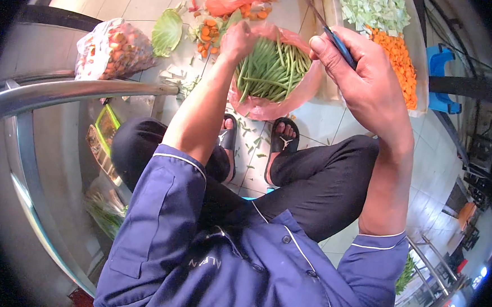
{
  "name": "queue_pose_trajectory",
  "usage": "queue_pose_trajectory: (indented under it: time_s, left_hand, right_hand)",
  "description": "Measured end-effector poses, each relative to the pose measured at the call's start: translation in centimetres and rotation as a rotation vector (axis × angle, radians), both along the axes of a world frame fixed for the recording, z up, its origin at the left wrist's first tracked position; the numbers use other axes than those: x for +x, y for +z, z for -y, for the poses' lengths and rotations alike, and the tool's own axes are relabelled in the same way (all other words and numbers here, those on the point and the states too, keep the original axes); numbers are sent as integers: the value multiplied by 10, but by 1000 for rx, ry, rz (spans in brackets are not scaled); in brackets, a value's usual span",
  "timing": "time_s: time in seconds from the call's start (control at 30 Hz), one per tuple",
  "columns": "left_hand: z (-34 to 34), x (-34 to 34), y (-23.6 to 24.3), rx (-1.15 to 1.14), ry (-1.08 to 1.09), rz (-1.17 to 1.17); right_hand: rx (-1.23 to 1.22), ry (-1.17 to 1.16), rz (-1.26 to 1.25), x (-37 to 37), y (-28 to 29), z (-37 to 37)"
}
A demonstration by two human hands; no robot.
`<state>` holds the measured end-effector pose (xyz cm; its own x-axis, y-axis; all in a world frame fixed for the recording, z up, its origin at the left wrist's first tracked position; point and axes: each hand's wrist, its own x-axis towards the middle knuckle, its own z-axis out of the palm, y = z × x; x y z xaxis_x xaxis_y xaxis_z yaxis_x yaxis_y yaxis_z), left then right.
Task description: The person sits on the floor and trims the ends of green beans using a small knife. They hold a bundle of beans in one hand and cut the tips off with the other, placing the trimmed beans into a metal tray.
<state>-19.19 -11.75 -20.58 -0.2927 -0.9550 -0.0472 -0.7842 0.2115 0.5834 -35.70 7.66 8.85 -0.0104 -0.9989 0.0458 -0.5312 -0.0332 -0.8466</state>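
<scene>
My right hand (pixel 358 70), raised right of the beans, is wrapped round the dark handle of a knife (pixel 341 48). The knife's thin blade points up toward the top edge. A pink plastic bag (pixel 304 95) stands open on the floor in front of my feet, full of long green beans (pixel 271 70). Closed at the bag's left rim is my left hand (pixel 237 41); it appears to grip the plastic, though its fingertips are hidden. Small cut green pieces (pixel 251 149) lie scattered between my sandals.
Chopped cabbage (pixel 376 12) and diced carrots (pixel 396 64) fill a tray at right, beside a blue plastic stool (pixel 441 78). At left are a bag of shallots or similar bulbs (pixel 117 50), a cabbage leaf (pixel 167 33) and a metal rail (pixel 86 89). Carrot slices (pixel 209 33) lie beyond my left hand.
</scene>
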Motion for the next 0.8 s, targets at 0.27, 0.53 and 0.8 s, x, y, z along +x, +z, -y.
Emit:
queue_pose_trajectory:
  time_s: [0.27, 0.53, 0.8]
  left_hand:
    - [-62, 24, 29, 217, 91, 157]
    - [-123, 23, -1, -336, -570, 24]
    - [-113, 5, 13, -203, -577, 135]
  right_hand:
    - [-124, 41, 25, 0, -8, 4]
    - [-5, 81, -26, -6, -2, -3]
    - [19, 6, -118, -11, -2, -10]
